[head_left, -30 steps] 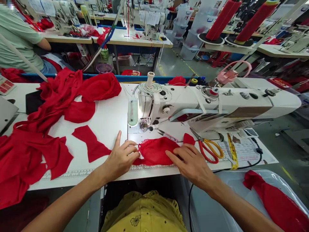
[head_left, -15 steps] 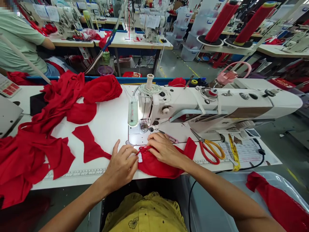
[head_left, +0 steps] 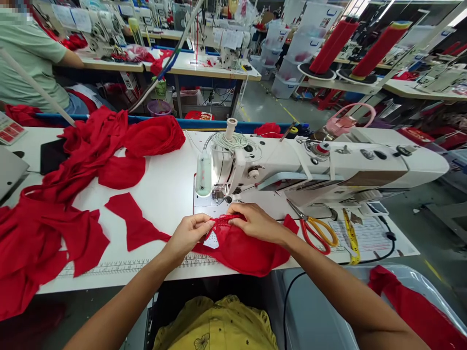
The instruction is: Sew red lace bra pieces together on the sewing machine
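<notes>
A red bra point(head_left: 248, 255) with a rounded cup lies at the table's front edge, just in front of the sewing machine point(head_left: 280, 158). My left hand point(head_left: 188, 237) is closed, pinching the left end of its gathered upper edge. Closed on the same edge a little further right is my right hand point(head_left: 257, 223), thumb below and fingers on top. A white patch point(head_left: 211, 240) shows beneath the edge between the hands. The presser foot point(head_left: 218, 196) stands behind the fabric, apart from it. To the left rests a loose cut piece of red fabric point(head_left: 136, 223).
Scissors with red and orange handles point(head_left: 321, 233) and a yellow tape measure point(head_left: 350, 238) lie at the right. Heaped red fabric point(head_left: 83, 165) covers the left side. A grey plastic bin point(head_left: 310, 296) stands below right. Another person point(head_left: 29, 63) sits at the back left.
Both hands have lifted the bra's upper edge and now pinch it; my left hand's fingers, spread before, have closed on it. The cup has turned to face me more.
</notes>
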Demonstrator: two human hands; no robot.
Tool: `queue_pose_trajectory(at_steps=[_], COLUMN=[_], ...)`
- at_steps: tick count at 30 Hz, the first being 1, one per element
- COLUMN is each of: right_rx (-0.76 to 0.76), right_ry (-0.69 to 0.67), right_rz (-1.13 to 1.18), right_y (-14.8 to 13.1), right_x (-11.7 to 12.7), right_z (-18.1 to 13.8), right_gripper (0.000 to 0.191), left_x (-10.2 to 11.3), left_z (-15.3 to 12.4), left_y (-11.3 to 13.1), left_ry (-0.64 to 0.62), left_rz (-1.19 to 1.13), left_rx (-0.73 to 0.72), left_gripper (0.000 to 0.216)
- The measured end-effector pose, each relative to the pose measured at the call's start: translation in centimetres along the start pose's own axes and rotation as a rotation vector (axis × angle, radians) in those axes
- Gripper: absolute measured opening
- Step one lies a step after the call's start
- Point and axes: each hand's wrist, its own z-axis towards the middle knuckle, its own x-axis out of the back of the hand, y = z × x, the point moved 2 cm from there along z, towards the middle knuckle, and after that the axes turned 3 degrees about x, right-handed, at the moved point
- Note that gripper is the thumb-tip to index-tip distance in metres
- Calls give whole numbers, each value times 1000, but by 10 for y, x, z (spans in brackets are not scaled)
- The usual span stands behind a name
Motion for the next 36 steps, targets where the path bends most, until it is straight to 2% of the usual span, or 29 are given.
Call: queue_pose_trajectory(at_steps=[2, 6, 10, 15, 19, 24, 36], right_rx=[19, 49, -9, -22, -9, -18, -46], right_ry=[-8, 4, 29, -31, -18, -12, -46], right_rz=[50, 296, 361, 468, 474, 422, 491], right_y=[0, -8, -11, -5, -3, -4, -10], right_x=[-1, -5, -9, -11, -11, -9, -5], right_z=[1, 4, 10, 14, 16, 17, 12], right_gripper=[14, 28, 17, 23, 24, 20, 22], left_x=[-1, -5, -8, -9, -12, -16, -14], left_z=[-1, -1, -3, -5, -4, -5, -2], left_y=[0, 3, 2, -3, -4, 4, -9], left_ry=[19, 39, 31, 39, 0, -71, -44], left_rz=[-50, -71, -106, -128, -139, -154, -145], left_rx=[18, 13, 22, -10, 34, 15, 4], left_gripper=[43, 50, 54, 55, 50, 39, 41])
